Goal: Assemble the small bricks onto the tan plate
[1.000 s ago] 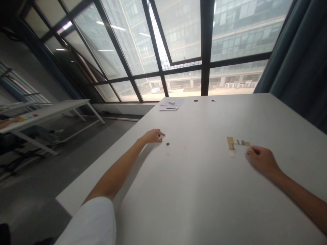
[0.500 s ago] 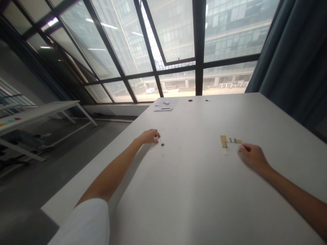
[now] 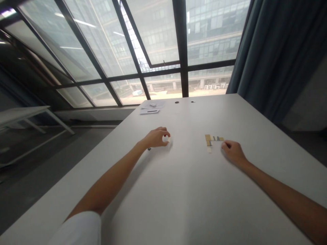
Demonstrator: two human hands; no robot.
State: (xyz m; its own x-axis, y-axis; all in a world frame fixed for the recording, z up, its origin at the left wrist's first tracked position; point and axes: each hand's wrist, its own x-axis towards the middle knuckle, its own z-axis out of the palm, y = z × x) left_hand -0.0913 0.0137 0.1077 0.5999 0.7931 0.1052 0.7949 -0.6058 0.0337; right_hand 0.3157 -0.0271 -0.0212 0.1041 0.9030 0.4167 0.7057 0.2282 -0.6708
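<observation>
My left hand (image 3: pixel 157 137) is raised a little over the white table (image 3: pixel 163 190), thumb and fingertips closed on a small pale piece (image 3: pixel 169 139). What kind of piece it is stays too small to tell. Below its wrist lies a small dark object (image 3: pixel 149 149), partly covered. To the right, an L-shaped group of small yellowish and dark flat tiles (image 3: pixel 207 139) lies on the table, a paler piece (image 3: pixel 209 149) at its lower end. My right hand (image 3: pixel 233 151) rests with curled fingers beside the group's right end; anything inside them is hidden.
Papers (image 3: pixel 150 108) with a dark pen-like strip lie at the far left of the table. A dark round spot (image 3: pixel 176 102) and a small black-and-white item (image 3: pixel 192 101) are near the far edge. A second table (image 3: pixel 25 114) stands left; a blue curtain (image 3: pixel 265 61) hangs right.
My left hand has moved right, past the small dark object, with the pale piece between its fingertips. The camera view has turned right. My right hand stays beside the tiles.
</observation>
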